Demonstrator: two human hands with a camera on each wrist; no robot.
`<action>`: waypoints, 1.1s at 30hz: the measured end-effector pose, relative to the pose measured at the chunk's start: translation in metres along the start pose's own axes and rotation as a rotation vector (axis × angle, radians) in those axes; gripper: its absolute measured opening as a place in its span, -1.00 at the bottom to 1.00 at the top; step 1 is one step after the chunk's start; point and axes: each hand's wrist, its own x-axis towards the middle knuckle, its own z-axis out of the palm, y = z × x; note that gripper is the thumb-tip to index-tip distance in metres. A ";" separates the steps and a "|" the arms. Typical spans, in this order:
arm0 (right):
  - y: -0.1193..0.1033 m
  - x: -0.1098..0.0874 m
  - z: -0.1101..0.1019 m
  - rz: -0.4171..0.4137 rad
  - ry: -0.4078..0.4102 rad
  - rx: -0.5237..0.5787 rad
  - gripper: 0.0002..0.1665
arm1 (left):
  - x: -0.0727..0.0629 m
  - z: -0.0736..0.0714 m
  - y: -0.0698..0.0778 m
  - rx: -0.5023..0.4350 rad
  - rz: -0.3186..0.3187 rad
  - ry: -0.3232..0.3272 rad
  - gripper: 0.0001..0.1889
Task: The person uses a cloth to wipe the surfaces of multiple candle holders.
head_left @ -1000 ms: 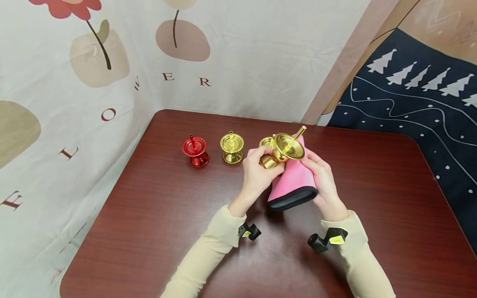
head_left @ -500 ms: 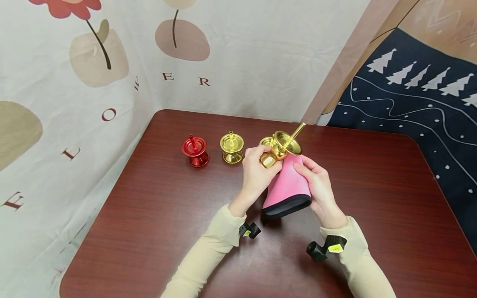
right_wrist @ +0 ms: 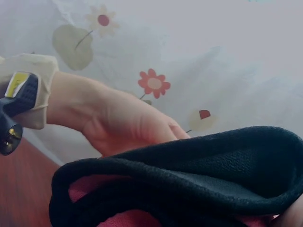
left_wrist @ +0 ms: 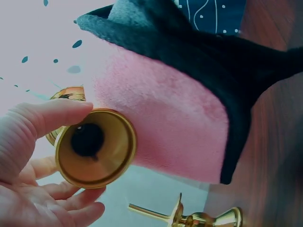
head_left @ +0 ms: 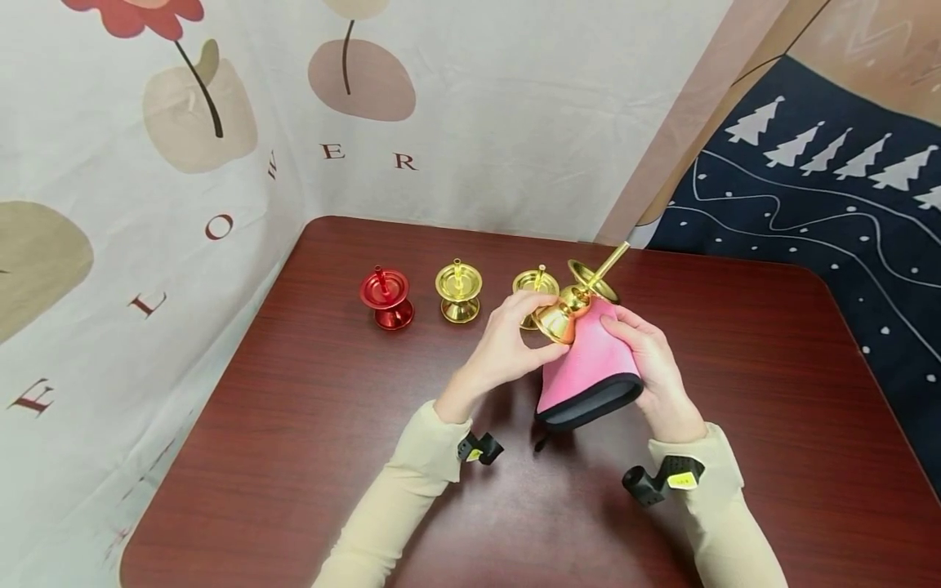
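— Between the two hands, what is being held?

— A gold candle holder (head_left: 569,314), tilted, its pin pointing away and up to the right. The left hand (head_left: 507,347) is curling thumb and fingertips round its flared foot, and the right hand (head_left: 650,367) is pressing a pink cloth (head_left: 588,367) against its stem, fingers wrapped over the pink fabric.

— How is it likely handling?

— I judge it as stiff, polished metal, so slippery under bare fingers and light enough for a fingertip hold. The foot is looking like the best place to hold it: broad, rounded, and clear of the thin pin. The cloth is soft and folding, black on its inner face, so it is giving grip where the metal gives none.

— Is the left wrist camera adding anything?

— Yes. It is looking straight at the hollow underside of the foot (left_wrist: 94,147), with the thumb (left_wrist: 45,118) lying across its rim and the cloth's black lining (left_wrist: 236,113) just beyond. The head view is not showing that underside.

— And the right wrist camera?

— Mostly the cloth's dark edge (right_wrist: 189,165) and the left hand behind it; the right fingers themselves are barely showing there.

— Beyond the fingers?

— Another gold holder (head_left: 534,286) is standing just past the left fingertips, then a further gold one (head_left: 458,291) and a red one (head_left: 385,298), all on the dark wooden table (head_left: 294,425).
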 end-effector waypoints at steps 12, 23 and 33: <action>-0.001 -0.003 -0.001 0.014 -0.031 0.108 -0.74 | 0.000 0.012 0.000 -0.375 -0.081 0.120 -0.26; 0.001 -0.002 0.005 -0.094 -0.002 0.177 -0.76 | 0.001 0.020 0.008 -0.634 -0.200 0.224 -0.33; -0.003 0.006 0.005 -0.048 -0.003 0.188 -0.75 | 0.002 0.020 0.014 -0.626 -0.250 0.244 -0.34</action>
